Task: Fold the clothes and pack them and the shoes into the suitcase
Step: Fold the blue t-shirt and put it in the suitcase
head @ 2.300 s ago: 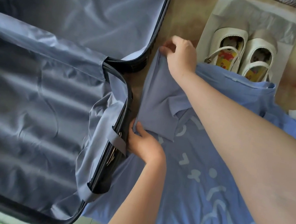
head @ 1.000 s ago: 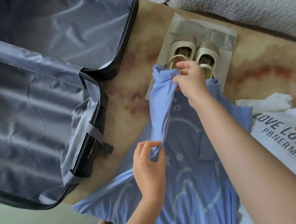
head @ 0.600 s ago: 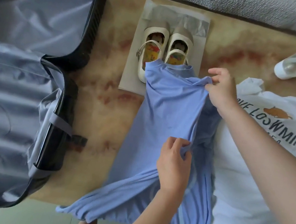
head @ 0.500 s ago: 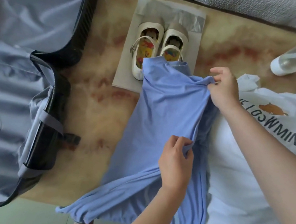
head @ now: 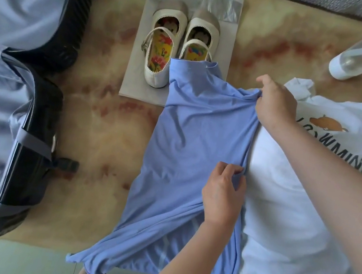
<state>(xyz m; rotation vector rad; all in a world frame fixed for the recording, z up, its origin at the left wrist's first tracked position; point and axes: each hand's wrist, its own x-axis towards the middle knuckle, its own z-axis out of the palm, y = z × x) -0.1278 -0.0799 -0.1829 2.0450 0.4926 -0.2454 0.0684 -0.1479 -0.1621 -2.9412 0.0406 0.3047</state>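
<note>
both hands pinch the blue t-shirt (head: pixel 197 144) fold edge beside the white t-shirt (head: pixel 295 202): right hand (head: pixel 275 102) at its top, left hand (head: pixel 223 193) midway; keep it taut, lay it straight.

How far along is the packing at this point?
Done: nothing packed; the suitcase shows only lining. In hand: left hand and right hand pinch the blue garment, one side folded across. Left: finish folding it, fold the white T-shirt, pack both and the shoes.
</note>
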